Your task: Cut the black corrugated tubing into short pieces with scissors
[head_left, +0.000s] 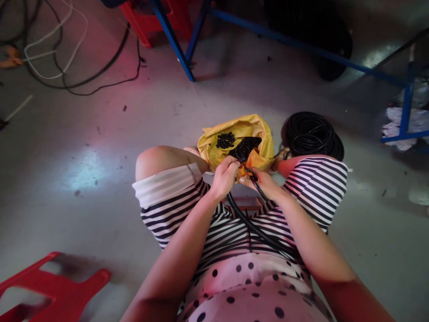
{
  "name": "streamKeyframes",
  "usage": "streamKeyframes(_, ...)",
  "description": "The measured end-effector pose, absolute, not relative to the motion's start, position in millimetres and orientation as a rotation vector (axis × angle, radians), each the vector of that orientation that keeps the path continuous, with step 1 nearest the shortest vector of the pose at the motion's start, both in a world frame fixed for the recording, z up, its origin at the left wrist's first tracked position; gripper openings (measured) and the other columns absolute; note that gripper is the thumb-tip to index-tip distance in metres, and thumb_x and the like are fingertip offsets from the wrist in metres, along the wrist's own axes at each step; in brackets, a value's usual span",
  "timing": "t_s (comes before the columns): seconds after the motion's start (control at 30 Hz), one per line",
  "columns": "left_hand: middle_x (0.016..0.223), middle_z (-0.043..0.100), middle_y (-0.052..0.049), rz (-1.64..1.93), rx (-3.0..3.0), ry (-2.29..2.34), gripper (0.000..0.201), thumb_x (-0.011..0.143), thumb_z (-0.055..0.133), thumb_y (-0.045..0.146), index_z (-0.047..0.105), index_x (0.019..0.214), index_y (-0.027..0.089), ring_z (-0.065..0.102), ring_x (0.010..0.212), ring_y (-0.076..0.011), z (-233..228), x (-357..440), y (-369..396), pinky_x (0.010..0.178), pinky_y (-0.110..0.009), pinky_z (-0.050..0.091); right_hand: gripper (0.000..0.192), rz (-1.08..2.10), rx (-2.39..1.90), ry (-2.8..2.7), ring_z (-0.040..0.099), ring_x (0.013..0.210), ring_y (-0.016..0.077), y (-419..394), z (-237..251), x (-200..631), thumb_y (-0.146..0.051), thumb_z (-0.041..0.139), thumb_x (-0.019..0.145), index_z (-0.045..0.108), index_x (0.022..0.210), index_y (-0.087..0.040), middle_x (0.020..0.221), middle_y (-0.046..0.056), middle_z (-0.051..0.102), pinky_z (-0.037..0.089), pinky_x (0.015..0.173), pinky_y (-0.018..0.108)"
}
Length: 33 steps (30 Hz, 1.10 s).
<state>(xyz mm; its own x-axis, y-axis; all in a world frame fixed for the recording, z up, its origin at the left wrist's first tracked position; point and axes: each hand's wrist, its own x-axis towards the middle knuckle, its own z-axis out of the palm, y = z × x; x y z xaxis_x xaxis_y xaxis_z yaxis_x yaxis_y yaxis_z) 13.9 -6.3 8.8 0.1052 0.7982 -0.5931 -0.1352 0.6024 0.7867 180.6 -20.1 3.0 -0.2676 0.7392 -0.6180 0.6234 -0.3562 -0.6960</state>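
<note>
A person sits looking down at their own lap, with bare knees and striped shorts. Far to the left of the hands, near the lower edge, the corner of a red plastic stool (50, 290) rests on the grey floor (83, 179). Well beyond the hands on the left, loose black and white cables (67, 67) lie tangled on the floor. The left hand (225, 175) is closed, pinching the end of a black corrugated hose (250, 226) at the rim of a yellow bag (214, 145). The bag sits open between the knees, just beyond both hands, with short black hose pieces (225, 140) inside. The right hand (263, 181), touching the left, grips the same hose just behind its end; the hose runs back across the lap. Beyond the right hand, beside the bag, lies a black hose coil (313, 134). Farther right stands a blue metal frame (407, 107).
</note>
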Motion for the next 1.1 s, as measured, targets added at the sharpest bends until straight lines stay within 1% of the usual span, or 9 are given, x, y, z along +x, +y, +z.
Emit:
streamKeyframes(0.3, 0.057, 0.042, 0.008, 0.732, 0.825, 1.346, 0.018, 0.083, 0.054, 0.038, 0.047, 0.080, 0.021, 0.036, 0.045, -0.0071, -3, 10, -9, 0.044, -0.018, 0.031, 0.046, 1.695, -1.843, -1.727, 0.061, 0.081, 0.0191, -21, 1, 181, -0.065, 0.067, 0.084, 0.060, 0.098, -0.022, 0.087, 0.002, 0.067, 0.042, 0.068, 0.026)
streamKeyframes(0.5, 0.060, 0.043, 0.007, 0.681, 1.009, 1.369, 0.018, 0.087, 0.053, 0.038, 0.050, 0.080, 0.021, 0.039, 0.051, -0.0089, -5, 8, -10, 0.049, -0.020, 0.033, 0.046, 1.655, -1.896, -1.789, 0.061, 0.078, 0.0199, -22, 1, 181, -0.066, 0.065, 0.086, 0.060, 0.093, -0.021, 0.083, 0.003, 0.067, 0.041, 0.066, 0.026)
streamKeyframes(0.63, 0.062, 0.044, 0.006, 0.662, 1.084, 1.345, 0.020, 0.089, 0.052, 0.039, 0.052, 0.083, 0.021, 0.042, 0.056, -0.0103, -7, 7, -10, 0.053, -0.021, 0.036, 0.046, 1.672, -1.882, -1.793, 0.063, 0.081, 0.0213, -21, 6, 181, -0.067, 0.064, 0.086, 0.059, 0.094, -0.021, 0.086, 0.004, 0.068, 0.043, 0.069, 0.028)
streamKeyframes(0.73, 0.063, 0.043, 0.006, 0.693, 1.057, 1.307, 0.023, 0.090, 0.052, 0.044, 0.052, 0.087, 0.021, 0.042, 0.056, -0.0102, -9, 8, -11, 0.054, -0.020, 0.037, 0.048, 1.670, -1.873, -1.791, 0.065, 0.085, 0.0221, -19, 10, 181, -0.067, 0.063, 0.086, 0.059, 0.098, -0.021, 0.090, 0.005, 0.069, 0.043, 0.071, 0.027)
streamKeyframes(0.83, 0.063, 0.042, 0.007, 0.708, 1.017, 1.303, 0.025, 0.090, 0.053, 0.046, 0.051, 0.088, 0.021, 0.041, 0.055, -0.0097, -12, 8, -12, 0.053, -0.020, 0.036, 0.049, 1.654, -1.903, -1.821, 0.065, 0.083, 0.0221, -17, 12, 180, -0.068, 0.062, 0.087, 0.059, 0.098, -0.021, 0.089, 0.005, 0.070, 0.042, 0.068, 0.027)
streamKeyframes(1.0, 0.063, 0.043, 0.006, 0.716, 0.991, 1.356, 0.021, 0.090, 0.050, 0.042, 0.050, 0.087, 0.021, 0.040, 0.054, -0.0100, -12, 9, -12, 0.051, -0.021, 0.036, 0.048, 1.607, -1.931, -1.896, 0.065, 0.084, 0.0217, -17, 13, 178, -0.068, 0.063, 0.087, 0.057, 0.096, -0.021, 0.091, 0.006, 0.071, 0.041, 0.068, 0.026)
streamKeyframes(1.1, 0.062, 0.043, 0.007, 0.707, 0.964, 1.366, 0.018, 0.088, 0.049, 0.039, 0.049, 0.087, 0.022, 0.040, 0.052, -0.0101, -10, 9, -12, 0.050, -0.021, 0.035, 0.049, 1.581, -1.954, -1.923, 0.064, 0.081, 0.0215, -18, 15, 178, -0.070, 0.063, 0.086, 0.056, 0.095, -0.022, 0.087, 0.005, 0.070, 0.040, 0.066, 0.026)
